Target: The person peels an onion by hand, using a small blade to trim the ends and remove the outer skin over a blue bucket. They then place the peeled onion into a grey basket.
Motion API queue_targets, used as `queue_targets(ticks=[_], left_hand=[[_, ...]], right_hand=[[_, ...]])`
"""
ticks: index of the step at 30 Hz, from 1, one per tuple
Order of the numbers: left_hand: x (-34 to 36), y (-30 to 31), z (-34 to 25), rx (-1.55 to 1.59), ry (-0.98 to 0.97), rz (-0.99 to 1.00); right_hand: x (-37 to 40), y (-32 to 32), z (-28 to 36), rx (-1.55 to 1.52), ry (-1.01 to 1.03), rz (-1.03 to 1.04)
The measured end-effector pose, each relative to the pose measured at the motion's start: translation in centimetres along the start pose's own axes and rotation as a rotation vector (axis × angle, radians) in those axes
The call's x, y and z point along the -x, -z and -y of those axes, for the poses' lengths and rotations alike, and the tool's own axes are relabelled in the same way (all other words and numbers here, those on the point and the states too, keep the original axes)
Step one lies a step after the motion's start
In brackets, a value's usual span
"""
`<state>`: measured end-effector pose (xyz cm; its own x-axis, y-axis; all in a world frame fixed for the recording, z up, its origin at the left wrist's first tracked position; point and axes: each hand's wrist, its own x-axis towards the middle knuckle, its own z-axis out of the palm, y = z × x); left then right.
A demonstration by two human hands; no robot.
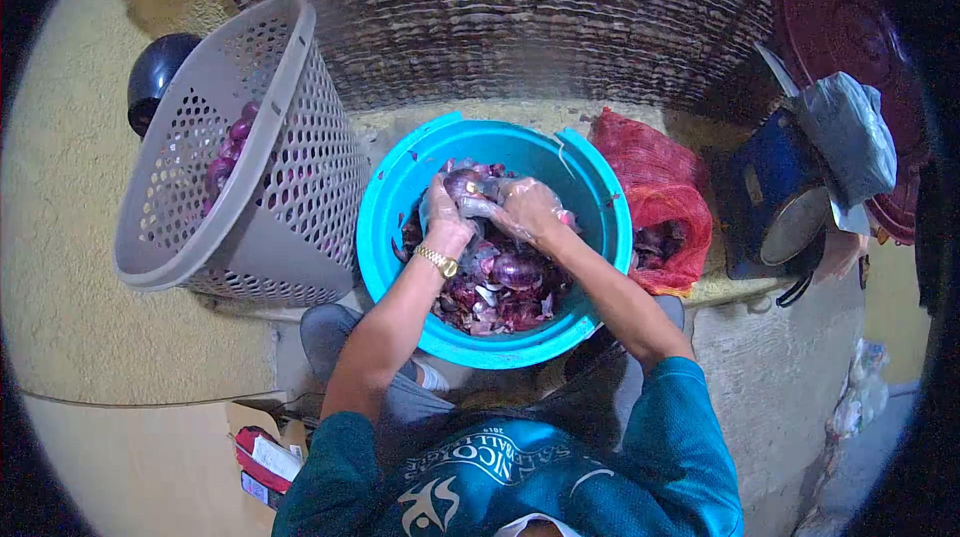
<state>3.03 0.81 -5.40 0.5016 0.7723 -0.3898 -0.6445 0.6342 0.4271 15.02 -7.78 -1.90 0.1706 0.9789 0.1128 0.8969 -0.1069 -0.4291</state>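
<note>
My left hand [446,220], with a gold watch on its wrist, grips a red onion [460,183] over a turquoise tub [598,322]. My right hand [530,209] is closed and close beside that onion, its fingers pointing toward my left hand. What lies in its fingers is too blurred to make out. Both hands seem covered by thin clear plastic gloves. Beneath them, the tub holds whole red onions [515,271] among loose purple skins [485,312].
A tall perforated laundry basket [330,167] leans at the left with red onions [228,159] inside. Right of the tub sits a red mesh sack [655,162] of onions. Farther right are a blue container [755,187] and a grey plastic bag [850,132]. A patterned wall [500,27] stands behind.
</note>
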Motion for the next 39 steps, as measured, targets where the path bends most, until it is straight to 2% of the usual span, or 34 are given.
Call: queue_targets(ticks=[5,8,10,12,14,16,19,22,24,26,30,32,33,35,39], left_hand=[[2.0,-2.5,-0.2,0.073,0.055,-0.022],[1.3,-1.8,0.1,-0.019,-0.022,-0.100],[0.6,-0.8,0.4,-0.135,-0.210,0.030],[0.8,-1.0,0.6,-0.131,-0.221,-0.032],[0.9,-1.3,0.5,-0.128,-0.233,-0.092],[0.1,-0.5,0.4,-0.075,-0.103,-0.081],[-0.2,0.1,-0.2,0.064,-0.009,0.008],[-0.1,-0.8,-0.8,0.133,-0.015,-0.099],[0.5,-1.3,-1.2,0.050,0.028,-0.080],[1.0,-1.8,-1.3,0.071,0.120,-0.060],[0.1,-0.5,-1.1,-0.002,0.094,0.028],[-1.3,0.7,-1.2,0.001,0.155,0.237],[-1.1,0.3,-1.2,0.000,0.156,0.239],[-0.2,-0.8,-1.1,-0.072,0.076,0.177],[-0.3,-0.8,-0.9,-0.042,0.086,0.194]], right_hand=[[0.3,2.2,1.0,-0.043,-0.057,0.062],[-0.1,1.4,0.4,-0.112,-0.074,0.109],[-0.3,1.5,1.1,-0.160,-0.092,0.147],[-0.3,1.9,1.6,-0.199,-0.160,0.247],[-0.6,1.4,1.0,-0.200,-0.159,0.243],[-0.4,1.8,1.2,-0.204,-0.157,0.239],[0.3,4.4,2.3,-0.343,-0.215,0.082],[-0.4,5.4,0.7,-0.370,-0.256,0.066],[-0.7,4.9,-0.1,-0.348,-0.276,0.042],[-1.0,4.9,-0.3,-0.155,-0.311,0.059],[-0.4,5.5,-0.6,-0.143,-0.199,-0.047],[-0.3,7.2,0.1,-0.119,-0.311,0.077],[-0.5,6.7,-0.3,-0.119,-0.312,0.075],[-0.9,5.2,-1.1,-0.313,-0.327,-0.140],[-0.5,5.5,0.2,-0.342,-0.186,-0.033]])
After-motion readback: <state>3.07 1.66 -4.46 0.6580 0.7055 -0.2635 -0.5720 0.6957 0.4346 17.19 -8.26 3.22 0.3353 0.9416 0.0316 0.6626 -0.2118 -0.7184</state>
